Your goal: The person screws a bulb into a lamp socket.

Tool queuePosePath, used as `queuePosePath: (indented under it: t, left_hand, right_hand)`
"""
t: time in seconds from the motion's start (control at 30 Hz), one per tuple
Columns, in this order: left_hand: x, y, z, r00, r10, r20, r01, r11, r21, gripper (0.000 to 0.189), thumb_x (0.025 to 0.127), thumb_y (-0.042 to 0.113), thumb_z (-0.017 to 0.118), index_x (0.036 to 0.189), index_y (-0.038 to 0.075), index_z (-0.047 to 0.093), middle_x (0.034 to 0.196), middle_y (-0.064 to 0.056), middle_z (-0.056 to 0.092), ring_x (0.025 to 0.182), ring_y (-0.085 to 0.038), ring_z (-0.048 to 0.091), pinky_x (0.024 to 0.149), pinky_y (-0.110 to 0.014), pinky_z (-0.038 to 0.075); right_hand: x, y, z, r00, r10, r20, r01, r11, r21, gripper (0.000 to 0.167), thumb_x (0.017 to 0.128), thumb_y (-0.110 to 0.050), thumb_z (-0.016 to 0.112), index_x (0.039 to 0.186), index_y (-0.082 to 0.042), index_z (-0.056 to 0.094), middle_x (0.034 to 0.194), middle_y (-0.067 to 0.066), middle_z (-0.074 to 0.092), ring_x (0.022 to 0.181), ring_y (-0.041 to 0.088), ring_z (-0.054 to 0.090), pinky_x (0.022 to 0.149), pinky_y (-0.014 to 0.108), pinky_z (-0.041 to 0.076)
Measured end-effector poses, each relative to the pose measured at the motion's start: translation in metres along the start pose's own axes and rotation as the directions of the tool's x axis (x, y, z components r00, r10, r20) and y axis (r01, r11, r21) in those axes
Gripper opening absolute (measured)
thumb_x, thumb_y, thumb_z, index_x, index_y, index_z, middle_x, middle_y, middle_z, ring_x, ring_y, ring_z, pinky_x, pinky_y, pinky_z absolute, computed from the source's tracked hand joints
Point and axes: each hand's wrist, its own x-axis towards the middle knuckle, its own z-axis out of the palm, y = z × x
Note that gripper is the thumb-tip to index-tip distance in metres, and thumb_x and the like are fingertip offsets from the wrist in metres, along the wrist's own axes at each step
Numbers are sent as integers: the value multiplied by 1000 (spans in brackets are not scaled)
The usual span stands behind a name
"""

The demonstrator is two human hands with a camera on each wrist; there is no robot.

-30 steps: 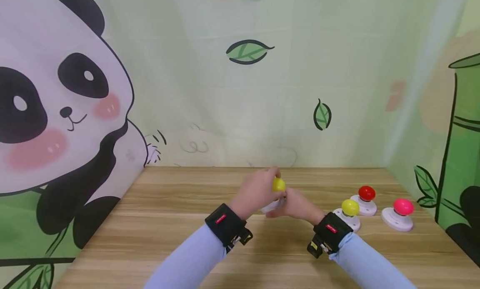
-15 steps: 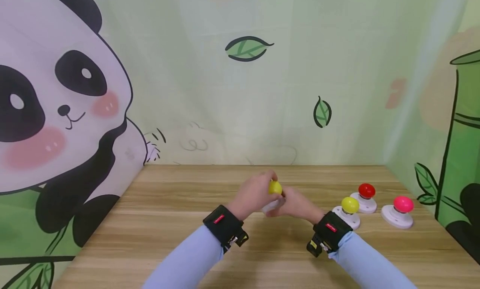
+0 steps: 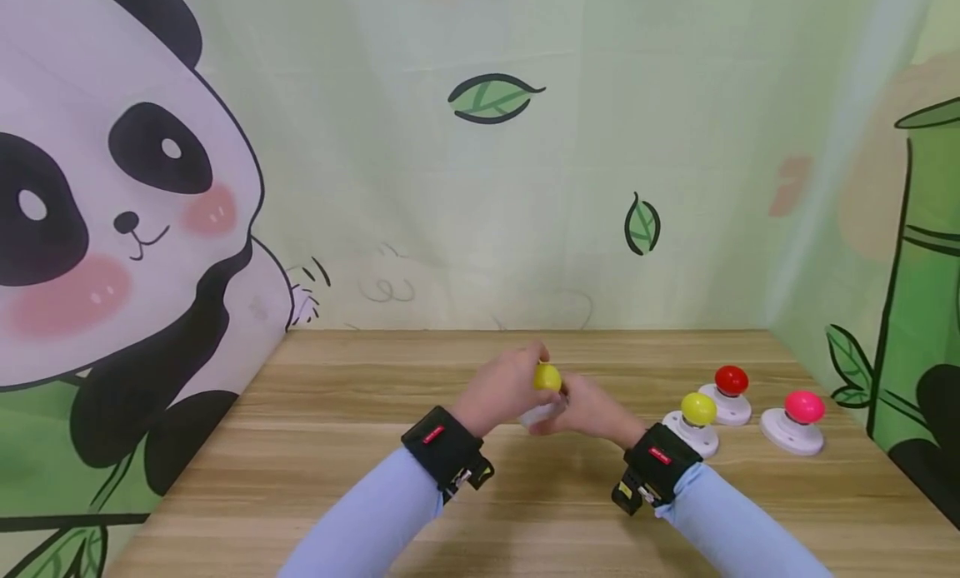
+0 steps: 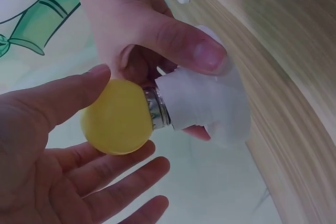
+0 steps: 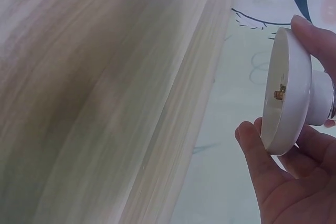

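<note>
A round yellow light bulb (image 4: 116, 119) sits between the thumb and fingers of my left hand (image 3: 497, 391), which pinches it. The bulb's silver screw cap (image 4: 157, 107) shows partly at the mouth of a white lamp holder (image 4: 212, 103). My right hand (image 3: 592, 407) grips that holder, its thumb (image 4: 202, 55) lying across the holder's body. Both hands are raised over the middle of the wooden table. In the right wrist view, the holder's hollow underside shows a brass-coloured contact (image 5: 279, 94). How deep the cap sits inside the holder is hidden.
On the right of the wooden table (image 3: 337, 478) stand three white lamp holders with bulbs: a yellow bulb (image 3: 698, 409), a red bulb (image 3: 731, 381) and a pink bulb (image 3: 804, 407). A printed panda curtain (image 3: 420, 186) hangs behind the table's far edge.
Both hands, with the yellow bulb and its holder, have drifted slightly left. The head view has shifted a little too. Both hands keep their hold.
</note>
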Motion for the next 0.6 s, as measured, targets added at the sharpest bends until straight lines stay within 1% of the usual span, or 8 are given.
queuePosePath:
  t: [0.17, 0.23, 0.37, 0.47, 0.6]
  left_hand:
    - [0, 2, -5, 1000, 12, 16, -12, 1000, 29, 50, 83, 33, 77, 120, 5, 56, 93, -3, 64, 75, -11, 57, 65, -21, 48]
    - [0, 3, -7, 1000, 13, 11, -14, 999, 51, 51, 84, 34, 75, 121, 5, 56, 94, -4, 65, 75, -12, 58, 65, -22, 48]
    - [-1, 4, -9, 999, 26, -39, -20, 988, 154, 50, 88, 41, 70, 120, 4, 57, 101, -7, 65, 75, -13, 58, 62, -24, 49]
    - [-1, 4, -9, 995, 55, -81, -36, 975, 220, 46, 90, 43, 66, 115, 5, 59, 102, -8, 64, 74, -13, 57, 60, -26, 50]
    - [0, 4, -7, 992, 77, -98, -53, 973, 225, 40, 90, 41, 66, 112, 7, 60, 100, -8, 63, 75, -13, 57, 61, -26, 50]
  right_hand:
    - [0, -2, -1, 1000, 4, 2, -4, 1000, 8, 59, 70, -32, 86, 119, -11, 59, 110, 3, 67, 97, 16, 63, 85, 35, 50]
    - [0, -3, -2, 1000, 1, -1, -1, 1000, 2, 59, 70, -32, 85, 118, -9, 59, 109, 4, 68, 96, 17, 63, 84, 35, 51]
    - [1, -5, -4, 1000, 15, -9, -15, 1000, -6, 54, 70, -32, 86, 113, -7, 63, 104, 6, 68, 90, 17, 62, 78, 34, 51]
    - [3, -5, -4, 1000, 28, -13, -29, 999, -17, 50, 70, -32, 86, 108, -7, 65, 100, 6, 69, 87, 16, 61, 74, 33, 51]
    - [4, -3, -4, 1000, 26, -12, -26, 999, -24, 48, 69, -32, 86, 105, -8, 66, 98, 5, 69, 85, 15, 61, 73, 31, 50]
